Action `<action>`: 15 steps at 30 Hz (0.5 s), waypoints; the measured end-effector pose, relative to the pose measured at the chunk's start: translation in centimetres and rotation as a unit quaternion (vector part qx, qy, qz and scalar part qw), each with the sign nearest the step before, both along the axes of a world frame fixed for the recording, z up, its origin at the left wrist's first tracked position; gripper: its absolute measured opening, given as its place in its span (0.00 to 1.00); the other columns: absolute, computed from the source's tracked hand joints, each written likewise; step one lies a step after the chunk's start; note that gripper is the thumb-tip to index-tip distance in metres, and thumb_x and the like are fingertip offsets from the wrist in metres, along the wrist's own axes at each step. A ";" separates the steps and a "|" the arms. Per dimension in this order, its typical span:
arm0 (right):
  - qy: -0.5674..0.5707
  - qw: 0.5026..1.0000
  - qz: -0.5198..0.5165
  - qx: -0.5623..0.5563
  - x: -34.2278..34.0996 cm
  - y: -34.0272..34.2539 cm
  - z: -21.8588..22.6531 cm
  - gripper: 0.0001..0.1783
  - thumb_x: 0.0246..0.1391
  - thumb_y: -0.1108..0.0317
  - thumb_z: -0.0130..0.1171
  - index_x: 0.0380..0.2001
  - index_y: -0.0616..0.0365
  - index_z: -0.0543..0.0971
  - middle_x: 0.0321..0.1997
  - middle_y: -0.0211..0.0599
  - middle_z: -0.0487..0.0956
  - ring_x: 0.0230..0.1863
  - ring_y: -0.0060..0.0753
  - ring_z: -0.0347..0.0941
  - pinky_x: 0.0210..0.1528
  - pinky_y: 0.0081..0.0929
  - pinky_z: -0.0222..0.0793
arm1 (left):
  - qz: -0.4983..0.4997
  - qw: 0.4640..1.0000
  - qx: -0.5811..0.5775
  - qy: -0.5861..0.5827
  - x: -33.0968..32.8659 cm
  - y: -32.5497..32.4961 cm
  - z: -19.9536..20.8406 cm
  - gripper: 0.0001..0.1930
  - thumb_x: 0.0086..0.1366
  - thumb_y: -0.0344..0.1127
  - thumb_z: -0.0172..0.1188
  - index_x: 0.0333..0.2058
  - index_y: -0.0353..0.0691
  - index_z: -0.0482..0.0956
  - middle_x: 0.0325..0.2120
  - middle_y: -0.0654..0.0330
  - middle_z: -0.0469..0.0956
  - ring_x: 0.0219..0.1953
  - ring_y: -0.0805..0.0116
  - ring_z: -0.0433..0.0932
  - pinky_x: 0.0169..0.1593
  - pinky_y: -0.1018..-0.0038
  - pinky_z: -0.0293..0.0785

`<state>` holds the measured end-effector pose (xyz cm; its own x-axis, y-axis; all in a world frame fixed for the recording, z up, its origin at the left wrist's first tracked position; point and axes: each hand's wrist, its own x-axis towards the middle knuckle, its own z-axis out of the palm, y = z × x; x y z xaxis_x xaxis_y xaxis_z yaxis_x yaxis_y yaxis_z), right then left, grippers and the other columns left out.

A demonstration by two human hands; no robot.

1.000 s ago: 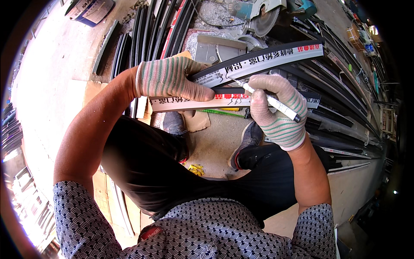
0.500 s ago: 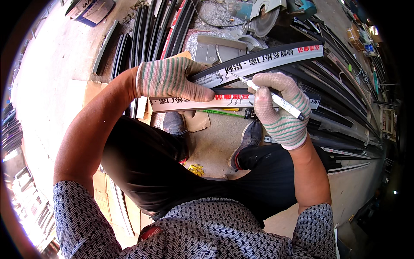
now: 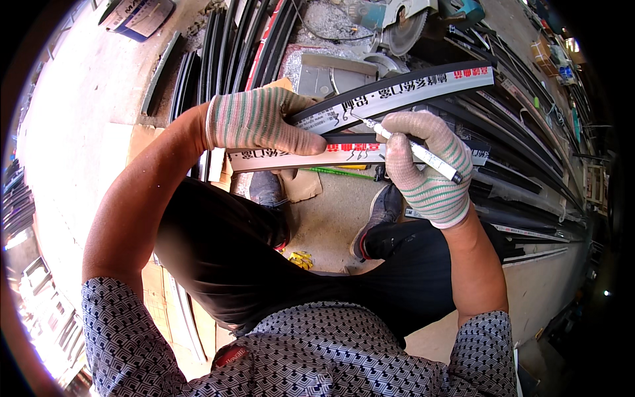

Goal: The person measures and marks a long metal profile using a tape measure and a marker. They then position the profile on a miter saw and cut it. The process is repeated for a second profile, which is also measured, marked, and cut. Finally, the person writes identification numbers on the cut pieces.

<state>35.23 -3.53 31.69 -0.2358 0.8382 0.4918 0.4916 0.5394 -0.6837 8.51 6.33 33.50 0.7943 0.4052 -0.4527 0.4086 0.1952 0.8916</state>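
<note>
A striped knit glove covers my left hand (image 3: pixel 261 122), which is closed around the left end of a black metal profile (image 3: pixel 423 90) with a white printed film. My right hand (image 3: pixel 433 155), gloved the same way, grips a white marker pen (image 3: pixel 431 161) between thumb and fingers. The pen's thin tip points at handwritten marks on the film, close to my left hand; I cannot tell whether it touches. Below this piece, a second film-covered profile (image 3: pixel 271 161) lies crosswise and also bears handwriting. My right hand hides part of it.
Beyond my hands stands a miter saw with a round blade (image 3: pixel 405 34) and a grey metal base (image 3: pixel 317 78). Long dark profiles (image 3: pixel 218 56) lie at the far left, more at the right. A bucket (image 3: pixel 137 16) stands at the upper left. Cardboard (image 3: pixel 305 185) lies by my shoes.
The upper profile and both hands have shifted slightly to the left. The marker has moved a little left along with my right hand. Both grips are the same.
</note>
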 end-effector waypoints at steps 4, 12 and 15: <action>0.006 1.000 -0.018 -0.017 0.1 -0.2 0.1 0.09 0.58 0.73 0.67 0.43 0.56 0.82 0.36 0.37 0.84 0.34 0.35 0.83 0.38 0.31 0.79 | -0.004 1.000 0.014 0.015 0.0 0.1 -0.1 0.26 0.66 0.47 0.73 0.51 0.30 0.81 0.33 0.59 0.86 0.32 0.74 0.87 0.34 0.77 0.85; 0.009 1.000 0.011 -0.002 0.0 0.1 0.1 0.08 0.61 0.72 0.65 0.43 0.58 0.82 0.37 0.37 0.84 0.34 0.31 0.82 0.39 0.29 0.79 | -0.017 0.999 0.028 0.038 -0.4 0.5 -1.0 0.26 0.66 0.47 0.73 0.51 0.31 0.81 0.33 0.59 0.86 0.31 0.75 0.86 0.35 0.79 0.84; 0.031 0.999 -0.013 -0.021 -0.1 -0.1 0.2 0.08 0.59 0.72 0.66 0.42 0.57 0.82 0.36 0.37 0.84 0.34 0.33 0.83 0.39 0.30 0.79 | -0.022 0.998 0.029 0.041 -0.5 0.6 -1.2 0.26 0.66 0.47 0.72 0.51 0.31 0.81 0.33 0.59 0.86 0.32 0.74 0.86 0.35 0.78 0.84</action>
<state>35.16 -3.61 31.84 -0.1838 0.8642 0.4684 0.4609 0.4967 -0.7354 8.05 6.88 32.29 0.7724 0.3993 -0.4939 0.4883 0.1240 0.8638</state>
